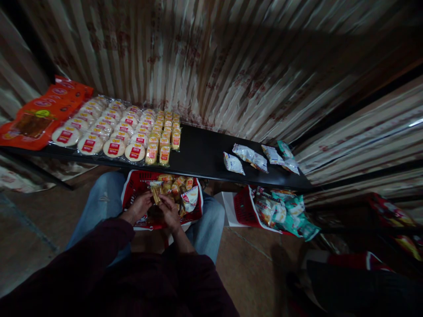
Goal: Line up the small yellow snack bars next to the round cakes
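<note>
A red basket [130, 189] sits between my knees, holding several small yellow snack packs [175, 189] and a white bag [191, 199]. Over it, my left hand [142, 206] and my right hand [169, 210] both have their fingers closed on a yellow pack [156, 193], one at each side of it. On the black shelf [201, 152] just beyond the basket stand rows of similar yellow packs [164, 154]. To their left lie rows of round white crackers in clear wrap [114, 147].
Orange bags [49, 110] lie at the shelf's left end, white bags [233, 163] toward its right. A second red basket [243, 207] with white and green bags stands right of my knee. Pleated curtains hang behind. Dark clothing of a person [357, 281] shows lower right.
</note>
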Available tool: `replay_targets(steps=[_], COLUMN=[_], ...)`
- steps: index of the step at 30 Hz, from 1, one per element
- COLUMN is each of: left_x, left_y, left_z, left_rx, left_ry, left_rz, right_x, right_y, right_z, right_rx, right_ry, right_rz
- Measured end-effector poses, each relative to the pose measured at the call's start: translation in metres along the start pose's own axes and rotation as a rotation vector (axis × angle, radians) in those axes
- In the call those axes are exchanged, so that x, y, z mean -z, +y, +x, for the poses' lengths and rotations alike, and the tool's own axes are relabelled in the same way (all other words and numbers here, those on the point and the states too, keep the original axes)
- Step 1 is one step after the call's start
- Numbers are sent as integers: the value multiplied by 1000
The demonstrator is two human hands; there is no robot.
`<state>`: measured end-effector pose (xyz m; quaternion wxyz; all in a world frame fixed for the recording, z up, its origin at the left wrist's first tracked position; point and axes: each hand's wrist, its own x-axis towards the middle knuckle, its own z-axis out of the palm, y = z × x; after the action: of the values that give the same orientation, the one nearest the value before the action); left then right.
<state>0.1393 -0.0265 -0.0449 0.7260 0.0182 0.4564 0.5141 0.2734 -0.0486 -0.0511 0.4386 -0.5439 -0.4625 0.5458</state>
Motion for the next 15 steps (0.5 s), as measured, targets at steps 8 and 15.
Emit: replay_targets(steps=[8,15], left_x=[0,-1], left_y=[3,4], left_z=[-2,-3], left_rx=[42,63], left_ry=[50,5], left_rz=[-5,-66], right_x=[-1,-4], right_y=[5,1], right_z=[1,-1], right_rx=[71,105], right_ry=[-9,-2], right_rz=[5,10])
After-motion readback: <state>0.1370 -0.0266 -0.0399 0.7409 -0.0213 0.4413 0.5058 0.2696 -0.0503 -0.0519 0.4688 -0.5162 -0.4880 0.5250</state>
